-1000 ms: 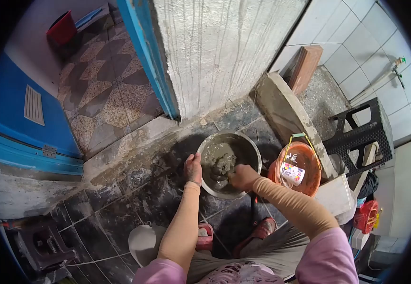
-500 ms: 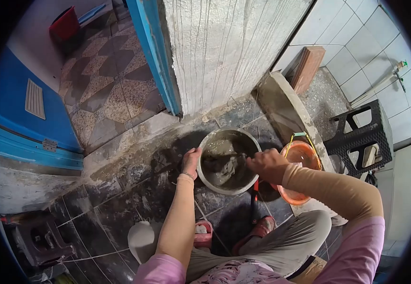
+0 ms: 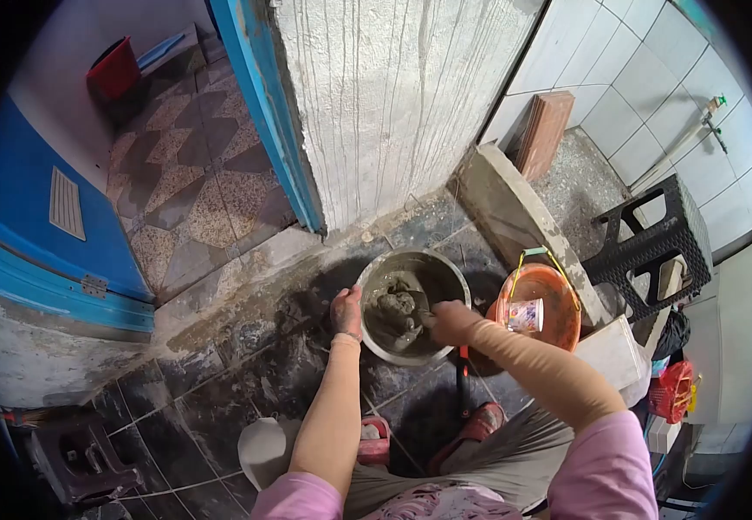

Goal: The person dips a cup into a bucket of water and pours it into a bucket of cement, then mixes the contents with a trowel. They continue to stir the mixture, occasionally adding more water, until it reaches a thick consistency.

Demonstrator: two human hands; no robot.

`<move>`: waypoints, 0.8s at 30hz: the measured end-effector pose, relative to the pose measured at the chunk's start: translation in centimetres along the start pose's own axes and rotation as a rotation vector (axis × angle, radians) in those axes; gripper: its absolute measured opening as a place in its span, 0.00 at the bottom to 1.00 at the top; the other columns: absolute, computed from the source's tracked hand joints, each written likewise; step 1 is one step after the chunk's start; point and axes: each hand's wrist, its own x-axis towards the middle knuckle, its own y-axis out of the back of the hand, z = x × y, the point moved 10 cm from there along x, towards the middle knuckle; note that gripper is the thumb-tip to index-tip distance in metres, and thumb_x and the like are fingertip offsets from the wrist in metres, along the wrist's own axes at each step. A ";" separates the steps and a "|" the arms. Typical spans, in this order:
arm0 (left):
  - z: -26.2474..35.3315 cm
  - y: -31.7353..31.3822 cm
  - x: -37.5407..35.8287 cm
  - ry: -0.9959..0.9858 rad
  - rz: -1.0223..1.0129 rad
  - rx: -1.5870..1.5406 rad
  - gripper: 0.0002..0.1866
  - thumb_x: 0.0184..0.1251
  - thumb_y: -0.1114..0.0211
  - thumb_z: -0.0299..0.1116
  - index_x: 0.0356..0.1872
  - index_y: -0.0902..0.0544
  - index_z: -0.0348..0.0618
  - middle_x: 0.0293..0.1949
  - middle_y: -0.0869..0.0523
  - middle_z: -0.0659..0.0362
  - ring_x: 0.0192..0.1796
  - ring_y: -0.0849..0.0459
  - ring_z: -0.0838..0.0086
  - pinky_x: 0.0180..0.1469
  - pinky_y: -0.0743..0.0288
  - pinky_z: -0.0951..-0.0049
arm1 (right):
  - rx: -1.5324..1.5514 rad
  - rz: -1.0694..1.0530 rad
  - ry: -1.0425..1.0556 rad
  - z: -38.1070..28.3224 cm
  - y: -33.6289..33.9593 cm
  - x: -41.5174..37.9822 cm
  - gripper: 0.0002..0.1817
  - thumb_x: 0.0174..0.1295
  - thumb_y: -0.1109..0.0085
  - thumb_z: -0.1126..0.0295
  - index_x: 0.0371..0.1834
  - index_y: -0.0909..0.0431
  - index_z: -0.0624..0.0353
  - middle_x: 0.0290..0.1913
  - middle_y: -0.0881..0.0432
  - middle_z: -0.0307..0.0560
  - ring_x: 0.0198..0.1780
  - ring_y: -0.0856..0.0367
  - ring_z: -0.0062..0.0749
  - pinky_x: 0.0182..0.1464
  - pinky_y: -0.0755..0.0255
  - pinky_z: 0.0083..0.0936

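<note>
A round metal basin [image 3: 393, 357] stands on the dark tiled floor between my feet and the wall. Wet grey mortar [image 3: 396, 314] lies heaped inside it. My left hand [image 3: 347, 312] grips the basin's left rim. My right hand [image 3: 456, 323] is closed around the handle of a trowel [image 3: 422, 302], its blade in the mortar and partly hidden. Beside the basin, a tool with a red and black handle [image 3: 463, 381] lies on the floor. Right of my right hand is an orange bucket [image 3: 564, 303] with a printed cup [image 3: 525, 315] in it.
A low concrete curb [image 3: 515, 208] runs behind the bucket. Beyond it are a black plastic stool [image 3: 653, 243] and stacked reddish tiles [image 3: 545, 134]. A dark stool [image 3: 81, 455] stands at lower left. A blue door [image 3: 38, 208] and a red bucket [image 3: 114, 69] are at upper left.
My right hand and the trowel have moved left and slightly down, and the mortar has been gathered into a heap. The cup in the orange bucket now shows. My left hand stays on the rim.
</note>
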 end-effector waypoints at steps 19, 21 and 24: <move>-0.6 -0.4 0.2 0.028 -0.103 0.044 0.30 0.64 0.37 0.42 0.60 0.28 0.27 0.61 0.24 0.45 0.63 0.27 0.63 0.64 0.37 0.68 | -0.426 0.122 0.257 -6.3 0.3 1.3 0.07 0.54 0.44 0.71 0.29 0.16 0.58 0.33 0.14 0.52 0.36 0.13 0.42 0.33 0.20 0.34; -0.7 0.1 0.0 0.017 -0.008 0.076 0.31 0.64 0.36 0.43 0.60 0.29 0.27 0.62 0.24 0.45 0.63 0.26 0.62 0.64 0.37 0.67 | -0.464 0.143 0.307 -7.1 -0.6 0.5 0.07 0.54 0.44 0.71 0.28 0.16 0.58 0.33 0.14 0.51 0.35 0.13 0.42 0.32 0.20 0.34; -0.6 -0.1 0.2 0.023 -0.042 0.089 0.33 0.63 0.36 0.43 0.62 0.30 0.27 0.63 0.26 0.44 0.65 0.28 0.62 0.66 0.38 0.67 | -0.551 0.122 0.437 -8.4 -1.4 -2.4 0.07 0.52 0.43 0.72 0.28 0.16 0.61 0.29 0.16 0.51 0.32 0.14 0.43 0.25 0.22 0.37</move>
